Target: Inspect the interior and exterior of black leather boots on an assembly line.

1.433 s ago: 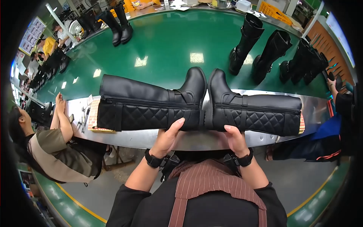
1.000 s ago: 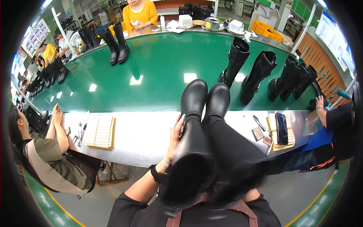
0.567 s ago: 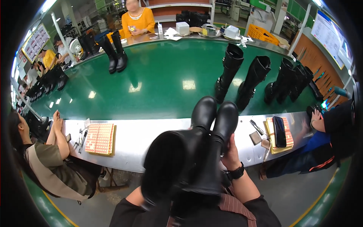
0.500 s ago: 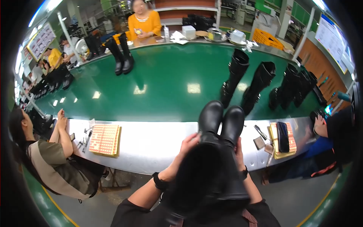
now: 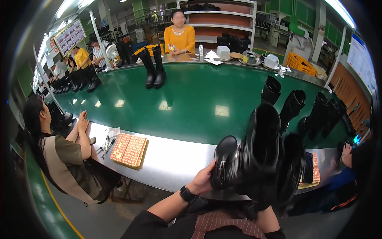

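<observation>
A pair of tall black boots hangs in front of me above the metal ledge. The nearer-left boot (image 5: 266, 159) stands roughly upright, with its shaft opening facing up and its strapped foot pointing left and away. Beside it on the right is the second boot (image 5: 292, 169), partly covered and smeared by motion. My left hand (image 5: 203, 178) is closed around the foot of the first boot, near its heel and sole. My right forearm (image 5: 267, 221) reaches up behind the boots, which hide the right hand and its fingers.
Several tall black boots (image 5: 292, 104) stand on the green table (image 5: 187, 107) at right; another pair (image 5: 154, 71) stands further back. Sticker sheets (image 5: 128, 149) and small tools lie on the metal ledge (image 5: 171, 159). A phone (image 5: 308, 167) rests at right. People sit left, right and opposite.
The boots have turned from lying toes-away with shafts toward me to nearly upright, and have moved right. My left hand has shifted along with them. The whole view has swung leftward and up.
</observation>
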A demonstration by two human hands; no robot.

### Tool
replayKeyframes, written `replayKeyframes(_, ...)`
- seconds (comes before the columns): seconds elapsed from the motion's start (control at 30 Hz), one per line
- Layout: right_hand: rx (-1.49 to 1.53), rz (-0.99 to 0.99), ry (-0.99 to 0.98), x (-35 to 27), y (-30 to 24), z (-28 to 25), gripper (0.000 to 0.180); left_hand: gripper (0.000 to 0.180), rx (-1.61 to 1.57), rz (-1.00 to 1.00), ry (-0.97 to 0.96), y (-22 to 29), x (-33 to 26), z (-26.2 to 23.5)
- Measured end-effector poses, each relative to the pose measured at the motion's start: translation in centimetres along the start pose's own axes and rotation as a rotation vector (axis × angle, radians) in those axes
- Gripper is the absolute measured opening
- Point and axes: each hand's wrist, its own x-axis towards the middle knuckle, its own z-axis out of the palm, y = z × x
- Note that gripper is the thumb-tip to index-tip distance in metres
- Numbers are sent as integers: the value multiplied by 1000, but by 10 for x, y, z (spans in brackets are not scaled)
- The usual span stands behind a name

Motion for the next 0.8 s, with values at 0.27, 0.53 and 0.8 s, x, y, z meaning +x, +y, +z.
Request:
replayKeyframes(0.27, -103, 120, -318, -6, -9, -10, 63, 65, 188, 143, 367, 15, -10, 16)
replayKeyframes(0.53, -178, -15, -217, -6, 6, -14, 60, 63, 274, 200, 449, 11, -16, 25)
replayKeyframes(0.8, -234, -42, -133, -14, 5, -6, 65, 62, 211, 262, 480, 6, -20, 16)
